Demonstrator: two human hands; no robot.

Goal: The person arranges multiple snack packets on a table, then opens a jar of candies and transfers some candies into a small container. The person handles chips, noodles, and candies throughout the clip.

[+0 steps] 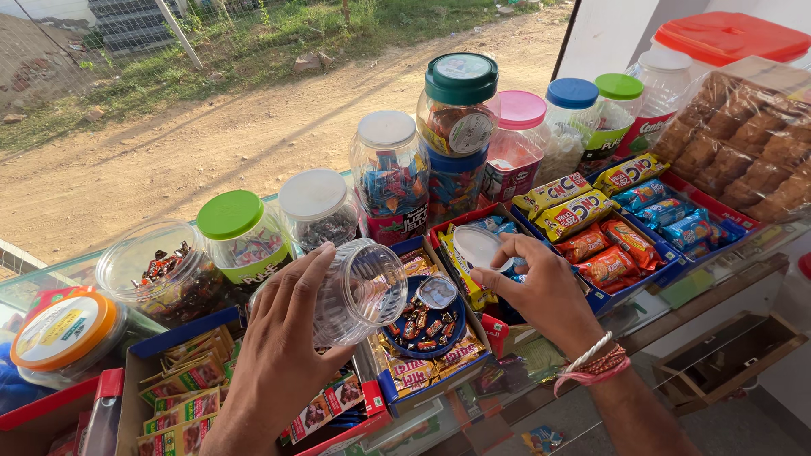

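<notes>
Head view | left hand clamps clear jar on its side, mouth rightward | right hand pinches lid

a green-lidded jar, a pink-lidded jar, and bagged biscuits stand behind boxed snacks.

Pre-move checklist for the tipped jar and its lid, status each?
1. Left hand grips clear jar: ok.
2. Jar tipped on its side, mouth toward blue lid: ok.
3. Jar emptied: ok, looks empty.
4. Candies sit in the blue lid: ok.
5. Right hand holds white lid: ok.
6. Lid fits this jar: cannot tell.
</notes>
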